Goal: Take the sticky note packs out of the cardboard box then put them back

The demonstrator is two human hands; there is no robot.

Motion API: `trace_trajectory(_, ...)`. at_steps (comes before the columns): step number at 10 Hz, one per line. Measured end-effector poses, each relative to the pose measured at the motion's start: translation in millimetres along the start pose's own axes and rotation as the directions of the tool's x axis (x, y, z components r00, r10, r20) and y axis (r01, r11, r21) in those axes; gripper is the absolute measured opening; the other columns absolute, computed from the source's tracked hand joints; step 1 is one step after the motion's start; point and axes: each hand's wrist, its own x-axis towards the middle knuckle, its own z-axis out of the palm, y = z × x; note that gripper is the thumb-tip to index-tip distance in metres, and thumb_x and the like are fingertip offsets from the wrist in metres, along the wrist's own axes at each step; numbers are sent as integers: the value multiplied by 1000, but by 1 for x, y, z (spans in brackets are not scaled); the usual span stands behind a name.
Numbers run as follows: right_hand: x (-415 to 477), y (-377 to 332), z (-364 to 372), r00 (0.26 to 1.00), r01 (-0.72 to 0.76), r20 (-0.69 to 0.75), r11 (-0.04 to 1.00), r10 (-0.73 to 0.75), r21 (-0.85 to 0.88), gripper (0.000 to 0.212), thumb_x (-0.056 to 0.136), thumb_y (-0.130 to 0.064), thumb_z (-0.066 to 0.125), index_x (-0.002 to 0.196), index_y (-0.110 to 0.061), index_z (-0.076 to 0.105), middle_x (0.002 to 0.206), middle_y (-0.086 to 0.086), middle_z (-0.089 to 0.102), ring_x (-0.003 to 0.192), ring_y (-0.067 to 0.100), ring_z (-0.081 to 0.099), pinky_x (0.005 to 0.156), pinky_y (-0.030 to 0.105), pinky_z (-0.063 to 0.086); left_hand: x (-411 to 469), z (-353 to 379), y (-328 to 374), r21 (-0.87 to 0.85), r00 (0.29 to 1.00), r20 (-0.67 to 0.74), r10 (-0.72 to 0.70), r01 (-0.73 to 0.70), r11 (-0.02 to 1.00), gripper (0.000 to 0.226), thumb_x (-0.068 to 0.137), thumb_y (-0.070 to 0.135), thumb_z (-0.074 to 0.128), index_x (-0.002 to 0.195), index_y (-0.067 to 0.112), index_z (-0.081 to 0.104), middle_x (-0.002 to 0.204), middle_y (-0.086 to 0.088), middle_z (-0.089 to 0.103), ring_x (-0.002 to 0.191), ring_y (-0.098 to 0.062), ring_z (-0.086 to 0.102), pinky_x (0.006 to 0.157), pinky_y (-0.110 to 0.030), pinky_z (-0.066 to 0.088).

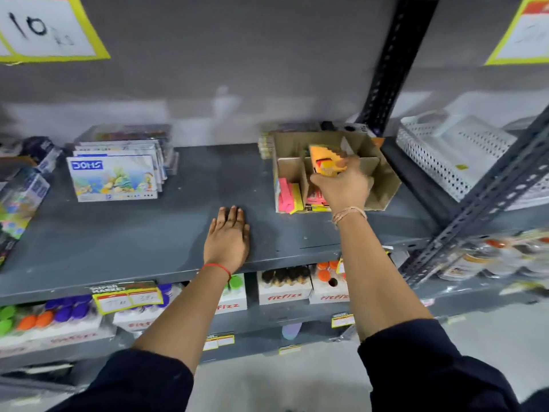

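A brown cardboard box (pixel 383 185) with dividers stands on the grey shelf (pixel 148 233), right of centre. My right hand (pixel 344 188) is over the box, shut on an orange and yellow sticky note pack (pixel 322 157) held just above the compartments. More sticky note packs (pixel 289 196), pink and yellow, sit in the box's front left compartment. My left hand (pixel 227 237) lies flat on the shelf, palm down, left of the box and holding nothing.
Stacked DOMS colour boxes (pixel 114 176) stand at the shelf's left. A white perforated basket (pixel 457 156) sits to the right behind a slanted metal upright (pixel 487 200). Fitfizz bottle cartons (pixel 285 288) fill the shelf below. Price tags hang above.
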Motion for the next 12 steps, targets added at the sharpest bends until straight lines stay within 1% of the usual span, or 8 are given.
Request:
trace_trajectory(1,2,17,8,998,-55,25,995,58,-86,60,63,-37,75,109,-5,54,108,16,66,108,37,55,99,42,41,1,1,-2,19,1000,1,1,-1,1000,48,97,25,21,142,9,18,156,-6,19,145,-25,8,121,-38,9)
trace_trajectory(2,2,24,21,996,-70,51,994,75,-84,68,64,-62,63,103,-6,60,105,15,68,110,37,56,99,44,43,2,2,-2,20,1000,2,-3,3,1000,48,97,26,20,143,10,17,156,-4,18,145,-23,7,121,-37,8)
trace_trajectory(3,6,32,32,994,-52,90,996,59,-75,66,77,-64,46,99,-5,65,107,17,68,114,37,54,105,45,38,2,2,-2,23,1000,1,-3,3,1000,48,97,26,20,143,11,17,156,-4,18,145,-23,7,121,-37,8)
trace_trajectory(4,2,45,33,989,-23,148,1000,21,11,66,76,-60,44,113,-9,61,124,18,60,122,37,49,104,47,41,1,2,-3,24,1000,4,1,-1,1000,48,97,26,19,143,11,16,156,-4,16,146,-23,6,121,-36,7)
trace_trajectory(5,-8,59,26,977,65,200,997,-73,49,72,76,-43,68,135,-13,41,142,15,42,134,33,36,109,45,37,2,3,-3,31,1000,0,7,-7,999,48,97,26,19,143,11,16,156,-4,17,146,-23,7,120,-36,7)
trace_trajectory(7,-7,75,20,963,130,241,991,-119,-31,83,74,-11,76,142,-13,28,147,13,30,133,30,38,112,39,33,2,3,-3,38,1000,-10,7,-6,999,48,97,26,20,143,10,16,156,-5,17,145,-24,8,120,-37,8)
trace_trajectory(10,7,74,14,933,116,349,992,-90,-54,82,76,-6,73,142,-19,26,142,10,36,127,29,44,110,42,39,1,1,-2,32,1000,8,9,-9,999,48,98,26,20,143,10,15,156,-5,17,145,-24,7,120,-37,8)
trace_trajectory(12,-11,70,6,947,240,211,970,-244,44,85,77,-18,73,144,-17,22,149,16,27,137,31,31,113,44,32,-5,-6,1,-114,997,-72,38,-46,992,52,97,30,17,143,8,12,157,-7,13,146,-22,0,120,-34,3)
